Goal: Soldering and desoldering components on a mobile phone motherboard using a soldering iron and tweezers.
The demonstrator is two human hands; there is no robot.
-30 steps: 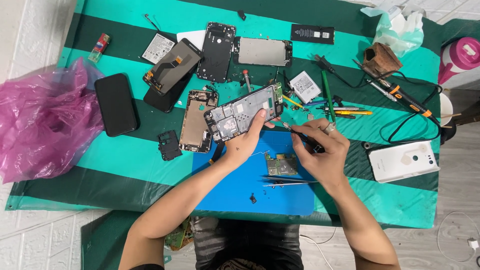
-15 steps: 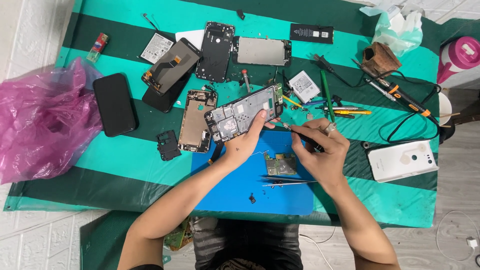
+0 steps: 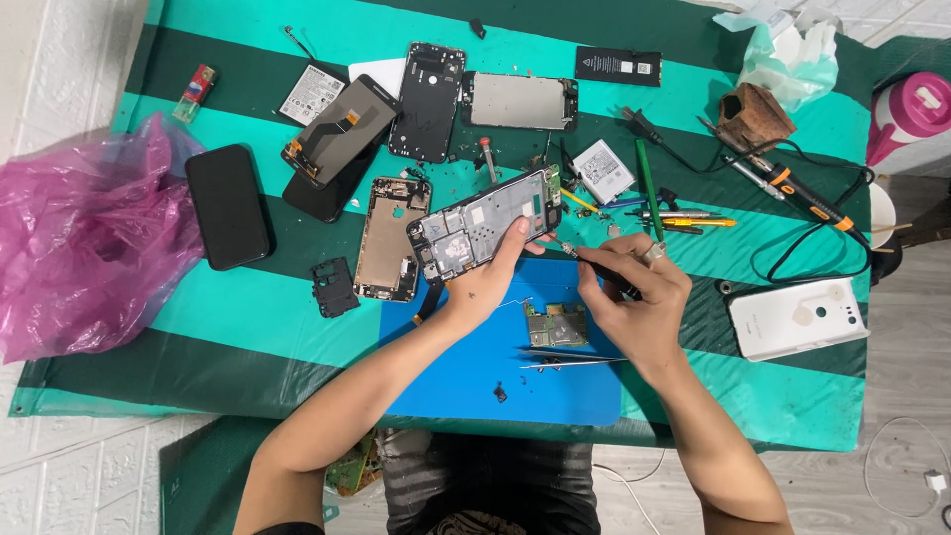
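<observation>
Opened phone frame [image 3: 485, 223], long axis tilted, its upper end pointing up and right, lying on the striped cloth [image 3: 248, 317] above the blue mat [image 3: 475, 367]; left hand [image 3: 487, 279] beneath it, fingers curled closed on its lower edge, thumb on top; right hand [image 3: 634, 297], fingers pinched shut around a screwdriver [image 3: 584, 258] whose tip points left at the frame's right end.

A counter draped in a green-and-teal striped cloth [image 3: 248, 327] carries a blue rectangular work mat [image 3: 485, 381], a crumpled pink plastic bag [image 3: 84, 248], a black slab-shaped phone [image 3: 227, 205], a white plastic phone back cover [image 3: 797, 317], an orange-handled soldering iron [image 3: 792, 188] and a small green circuit board [image 3: 556, 324] on the mat.
</observation>
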